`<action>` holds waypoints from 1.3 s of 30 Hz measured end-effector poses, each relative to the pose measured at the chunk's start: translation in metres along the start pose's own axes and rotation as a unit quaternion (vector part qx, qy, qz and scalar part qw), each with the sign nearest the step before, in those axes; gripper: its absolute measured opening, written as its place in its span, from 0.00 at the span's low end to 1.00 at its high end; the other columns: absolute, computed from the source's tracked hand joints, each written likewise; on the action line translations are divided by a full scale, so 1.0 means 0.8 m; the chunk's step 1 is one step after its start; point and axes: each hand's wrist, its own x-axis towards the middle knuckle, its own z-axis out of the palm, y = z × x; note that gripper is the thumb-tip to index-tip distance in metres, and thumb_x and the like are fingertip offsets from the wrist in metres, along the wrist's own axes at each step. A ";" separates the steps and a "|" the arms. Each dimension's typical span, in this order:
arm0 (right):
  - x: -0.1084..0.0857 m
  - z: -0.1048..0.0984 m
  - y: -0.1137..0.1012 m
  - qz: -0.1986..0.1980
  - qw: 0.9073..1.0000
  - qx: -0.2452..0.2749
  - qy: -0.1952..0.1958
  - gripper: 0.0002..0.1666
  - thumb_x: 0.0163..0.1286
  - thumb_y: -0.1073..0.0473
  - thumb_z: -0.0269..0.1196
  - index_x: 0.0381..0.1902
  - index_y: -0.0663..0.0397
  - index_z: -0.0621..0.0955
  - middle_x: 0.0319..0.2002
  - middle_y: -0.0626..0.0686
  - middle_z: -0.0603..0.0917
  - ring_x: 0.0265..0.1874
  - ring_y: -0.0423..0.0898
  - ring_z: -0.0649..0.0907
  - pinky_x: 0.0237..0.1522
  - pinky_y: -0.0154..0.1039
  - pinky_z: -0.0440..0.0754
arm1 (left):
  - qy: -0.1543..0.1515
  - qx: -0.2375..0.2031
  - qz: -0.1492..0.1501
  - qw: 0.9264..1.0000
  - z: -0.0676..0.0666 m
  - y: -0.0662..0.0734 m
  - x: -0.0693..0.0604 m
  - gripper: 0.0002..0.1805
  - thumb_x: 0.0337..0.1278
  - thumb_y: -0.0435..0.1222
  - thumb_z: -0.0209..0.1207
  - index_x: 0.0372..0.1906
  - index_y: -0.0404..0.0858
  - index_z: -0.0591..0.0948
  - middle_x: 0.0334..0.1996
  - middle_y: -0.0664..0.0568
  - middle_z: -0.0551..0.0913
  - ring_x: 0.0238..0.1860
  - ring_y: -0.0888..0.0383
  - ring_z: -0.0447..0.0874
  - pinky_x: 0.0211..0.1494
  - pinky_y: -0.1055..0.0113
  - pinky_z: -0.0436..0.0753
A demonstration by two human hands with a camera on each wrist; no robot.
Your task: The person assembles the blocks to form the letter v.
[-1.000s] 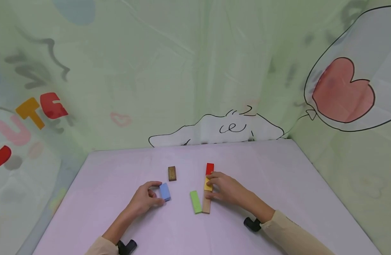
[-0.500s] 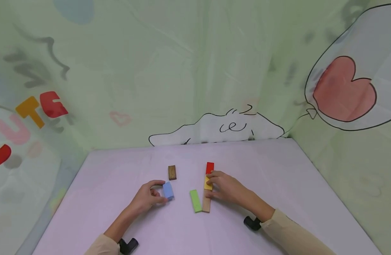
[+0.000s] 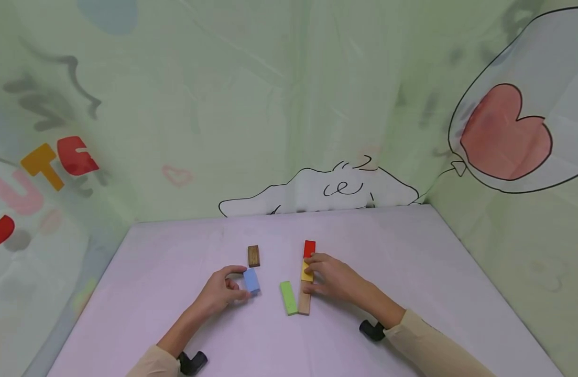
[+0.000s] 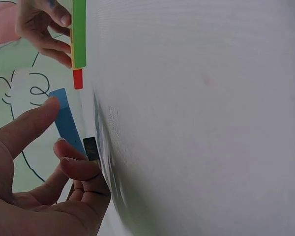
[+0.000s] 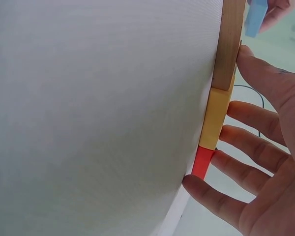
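My left hand (image 3: 221,291) pinches a light blue wooden block (image 3: 252,281) between thumb and index finger. In the left wrist view the blue block (image 4: 68,123) stands tilted to the tabletop; whether it touches there I cannot tell. To the right, a red block (image 3: 309,248), a yellow block (image 3: 307,273) and a plain wood block (image 3: 304,302) lie end to end in a line. My right hand (image 3: 337,278) rests against this line with fingers spread: thumb at the wood block (image 5: 229,49), fingertips along the yellow block (image 5: 215,119) and the red block (image 5: 202,162).
A green block (image 3: 289,298) lies slightly slanted just left of the wood block, their near ends close together. Beyond the blue block lies a dark brown block (image 3: 253,256). The table (image 3: 392,235) has a pale cover, with printed cloth walls (image 3: 251,104) behind and beside it.
My left hand has moved a little to the right and slightly away from me with the blue block, nearer the brown block. My right hand and the line of blocks have stayed put.
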 end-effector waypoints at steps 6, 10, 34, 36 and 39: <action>0.000 0.001 0.002 -0.003 1.000 -0.004 0.003 0.26 0.63 0.45 0.78 0.52 0.54 0.90 0.66 0.55 0.85 0.68 0.54 0.81 0.66 0.49 0.84 | -0.002 -0.003 -0.002 1.000 0.004 0.006 0.001 0.37 0.52 0.30 0.77 0.69 0.35 0.78 0.23 0.54 0.76 0.25 0.60 0.69 0.25 0.71 0.67; 0.000 0.002 0.003 -0.008 1.000 -0.005 0.004 0.26 0.63 0.44 0.78 0.52 0.54 0.90 0.66 0.55 0.85 0.68 0.54 0.82 0.66 0.49 0.84 | 0.003 0.002 0.003 1.000 0.008 0.008 0.001 0.37 0.51 0.30 0.77 0.69 0.34 0.78 0.23 0.54 0.76 0.24 0.60 0.69 0.25 0.72 0.67; -0.002 0.001 0.002 -0.010 1.000 0.000 0.007 0.26 0.62 0.44 0.79 0.52 0.55 0.90 0.66 0.55 0.85 0.69 0.54 0.81 0.67 0.50 0.83 | 0.017 0.004 0.000 1.000 0.023 0.016 0.012 0.36 0.53 0.29 0.76 0.70 0.38 0.78 0.25 0.53 0.76 0.25 0.59 0.69 0.26 0.70 0.69; -0.002 0.002 0.003 -0.009 1.000 -0.001 0.006 0.26 0.62 0.44 0.79 0.52 0.54 0.90 0.66 0.55 0.85 0.69 0.54 0.81 0.67 0.49 0.83 | 0.016 0.005 0.001 1.000 0.024 0.017 0.014 0.36 0.53 0.29 0.76 0.70 0.39 0.78 0.25 0.53 0.76 0.26 0.59 0.69 0.26 0.70 0.69; -0.001 0.002 0.003 -0.008 1.000 -0.003 0.006 0.26 0.62 0.44 0.78 0.52 0.54 0.90 0.67 0.54 0.85 0.69 0.54 0.81 0.67 0.49 0.83 | 0.016 0.004 0.003 1.000 0.026 0.017 0.017 0.36 0.53 0.30 0.76 0.70 0.39 0.78 0.25 0.53 0.76 0.26 0.59 0.69 0.27 0.70 0.69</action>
